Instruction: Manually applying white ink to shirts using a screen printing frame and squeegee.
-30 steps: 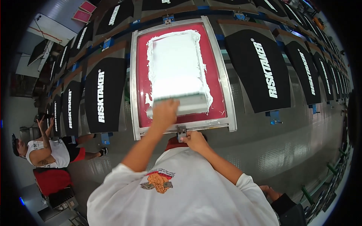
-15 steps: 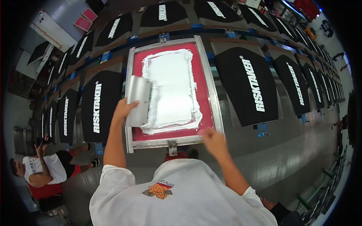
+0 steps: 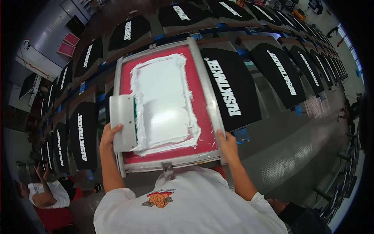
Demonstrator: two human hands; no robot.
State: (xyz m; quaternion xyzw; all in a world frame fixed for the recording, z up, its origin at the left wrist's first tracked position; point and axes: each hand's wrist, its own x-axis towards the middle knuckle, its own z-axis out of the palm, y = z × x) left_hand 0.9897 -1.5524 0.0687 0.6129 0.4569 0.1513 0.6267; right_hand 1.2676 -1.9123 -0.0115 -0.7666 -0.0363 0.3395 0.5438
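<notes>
A silkscreen with a metal frame (image 3: pixel 208 89) is in front of me, slightly tilted. White ink (image 3: pixel 161 105) lies over the middle of its red mesh (image 3: pixel 200 134), thick and ridged along the borders. My left hand (image 3: pixel 108 137) is closed on a wide metal squeegee (image 3: pixel 122 124) by the frame's left side, its thumb on top. The squeegee's green blade edge rests against the ink. My right hand (image 3: pixel 229 148) grips the frame's right rail near the lower corner, thumb above and the other fingers partly hidden.
Black fabric panels (image 3: pixel 249 97) with white lettering lie on boards in long rows at both sides and beyond. Blue brackets (image 3: pixel 242 135) jut from the board ends. A person (image 3: pixel 50 193) in a white top sits at lower left. Another person (image 3: pixel 300 214) is partly visible at lower right.
My right hand has come from the lower right corner onto the right rail. The frame, with squeegee and left hand, has shifted left against the boards; the view has turned too.
</notes>
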